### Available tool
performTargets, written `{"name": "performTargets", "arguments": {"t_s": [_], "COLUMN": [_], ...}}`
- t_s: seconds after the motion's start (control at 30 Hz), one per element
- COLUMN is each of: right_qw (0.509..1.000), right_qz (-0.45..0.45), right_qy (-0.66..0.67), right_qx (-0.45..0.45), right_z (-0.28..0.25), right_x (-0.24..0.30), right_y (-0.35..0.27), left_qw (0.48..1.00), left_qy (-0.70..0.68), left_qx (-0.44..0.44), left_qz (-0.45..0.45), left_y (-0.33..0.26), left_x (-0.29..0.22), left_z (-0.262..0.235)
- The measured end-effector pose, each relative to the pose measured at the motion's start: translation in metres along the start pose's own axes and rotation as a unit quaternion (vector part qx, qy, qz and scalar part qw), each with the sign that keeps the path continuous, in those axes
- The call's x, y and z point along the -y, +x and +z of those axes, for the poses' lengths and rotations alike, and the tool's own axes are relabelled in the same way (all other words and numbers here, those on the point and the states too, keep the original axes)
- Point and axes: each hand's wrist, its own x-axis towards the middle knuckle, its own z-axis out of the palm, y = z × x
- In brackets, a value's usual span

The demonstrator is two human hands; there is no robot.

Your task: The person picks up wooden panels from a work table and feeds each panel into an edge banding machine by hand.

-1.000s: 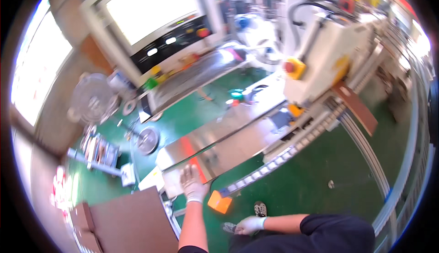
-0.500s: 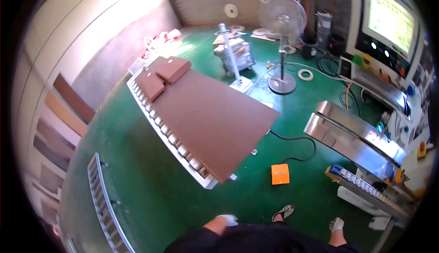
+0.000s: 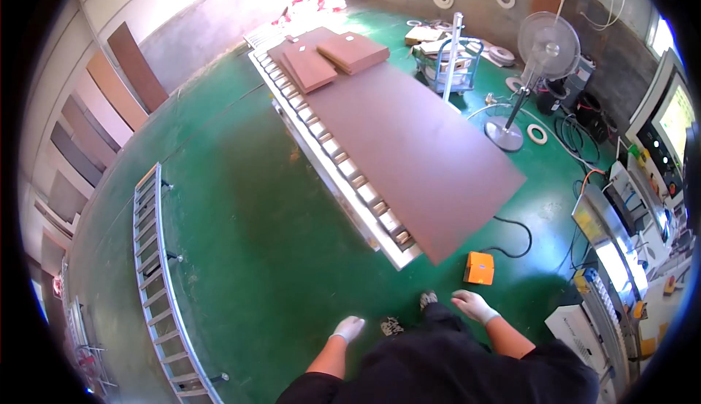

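My left hand [image 3: 349, 328], in a white glove, hangs beside my body above the green floor. Its fingers are loosely bent and nothing shows in them. On the other side my right hand [image 3: 473, 306], also white-gloved, is held out with its fingers apart, empty. It is nearest to the orange box [image 3: 479, 268] on the floor. Ahead of both hands a large brown panel [image 3: 409, 141] lies on a roller conveyor [image 3: 363, 223], touched by neither. Smaller brown boards [image 3: 353, 52] are stacked on its far end.
A metal roller rack [image 3: 150, 280] stands at left. To the right are a standing fan [image 3: 549, 46], a blue cart [image 3: 467, 75] and a machine with a screen [image 3: 675, 123]. A black cable [image 3: 527, 236] runs over the floor near the orange box. Boards [image 3: 137, 64] lean on the left wall.
My view has turned to the right, so the panel, fan and machine sit further right in the picture. Both hands have come further into view, held out in front of my body.
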Motion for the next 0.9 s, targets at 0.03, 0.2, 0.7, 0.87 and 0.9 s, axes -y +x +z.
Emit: {"name": "performTargets", "arguments": {"t_s": [0.03, 0.2, 0.7, 0.87, 0.9], "right_qw": [0.998, 0.998, 0.944, 0.959, 0.967], "right_qz": [-0.016, -0.004, 0.213, 0.243, 0.179], "right_qy": [-0.019, 0.008, -0.035, -0.122, -0.159], "right_qx": [0.054, 0.067, -0.251, -0.078, -0.091], "right_z": [-0.001, 0.018, 0.049, 0.041, 0.053], "right_x": [0.051, 0.124, 0.179, 0.357, 0.354], "right_y": [0.018, 0.117, 0.494, 0.657, 0.692], "left_qw": [1.000, 0.999, 0.950, 0.976, 0.981], "left_qy": [-0.004, -0.026, -0.104, -0.051, 0.028], "left_qx": [0.007, 0.024, -0.293, -0.209, -0.175], "left_qz": [0.021, -0.015, -0.031, 0.022, 0.082], "left_y": [-0.007, -0.008, 0.065, 0.141, 0.161], "left_x": [0.014, 0.123, 0.203, 0.181, 0.181], "left_z": [-0.001, -0.002, -0.286, -0.356, -0.369]}}
